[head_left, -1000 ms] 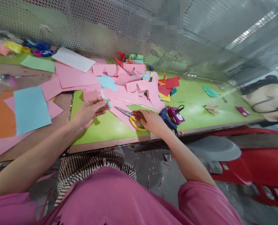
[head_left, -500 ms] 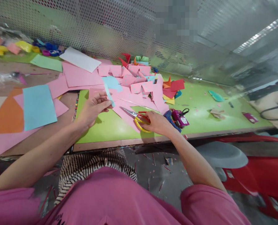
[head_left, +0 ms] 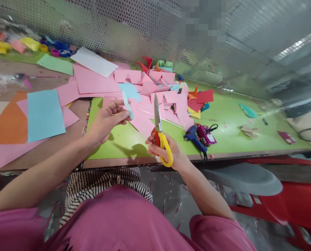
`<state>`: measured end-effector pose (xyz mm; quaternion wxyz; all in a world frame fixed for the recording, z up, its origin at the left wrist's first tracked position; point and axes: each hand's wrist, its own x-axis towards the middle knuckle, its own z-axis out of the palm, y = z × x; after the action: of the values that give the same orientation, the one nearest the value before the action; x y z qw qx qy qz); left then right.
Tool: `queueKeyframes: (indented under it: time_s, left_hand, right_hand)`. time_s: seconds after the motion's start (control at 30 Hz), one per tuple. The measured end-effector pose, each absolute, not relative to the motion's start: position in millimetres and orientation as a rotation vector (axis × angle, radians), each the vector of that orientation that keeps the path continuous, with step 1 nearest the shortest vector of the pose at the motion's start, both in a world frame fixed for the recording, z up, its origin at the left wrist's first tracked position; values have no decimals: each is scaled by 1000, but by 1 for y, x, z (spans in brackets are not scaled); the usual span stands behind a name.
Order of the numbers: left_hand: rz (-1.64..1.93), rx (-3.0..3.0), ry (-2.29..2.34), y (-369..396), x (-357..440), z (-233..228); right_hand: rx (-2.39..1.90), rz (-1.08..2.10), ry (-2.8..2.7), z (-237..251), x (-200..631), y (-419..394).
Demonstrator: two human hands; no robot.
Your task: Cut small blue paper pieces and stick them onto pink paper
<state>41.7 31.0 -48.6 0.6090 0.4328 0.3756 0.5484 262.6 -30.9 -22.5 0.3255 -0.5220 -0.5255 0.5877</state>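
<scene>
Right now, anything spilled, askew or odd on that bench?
Mostly clutter: pink paper offcuts lie heaped and overlapping on the green mat, and small scraps litter the floor below. The blue glue gun lies on its side near the edge.

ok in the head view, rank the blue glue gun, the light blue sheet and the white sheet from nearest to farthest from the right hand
1. blue glue gun: just to the right of the right hand, on the green mat.
2. light blue sheet: far to the left, past the left hand.
3. white sheet: at the back left, near the perforated screen.
</scene>
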Motion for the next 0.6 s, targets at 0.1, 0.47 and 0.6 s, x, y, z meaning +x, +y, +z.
queueKeyframes:
  time_s: [0.1,0.47,0.6]
  left_hand:
    - [1244,1061,881,29,43,-49]
    - [1195,1145,908,21,46,-40]
    - [1127,1093,798,21,43,-41]
  right_hand:
    - [-1261,1404,-1275,-26,242,-19]
    - [-1031,1499,-1209,-36,213,11]
    - [-962,1659,-1143,-35,213,12]
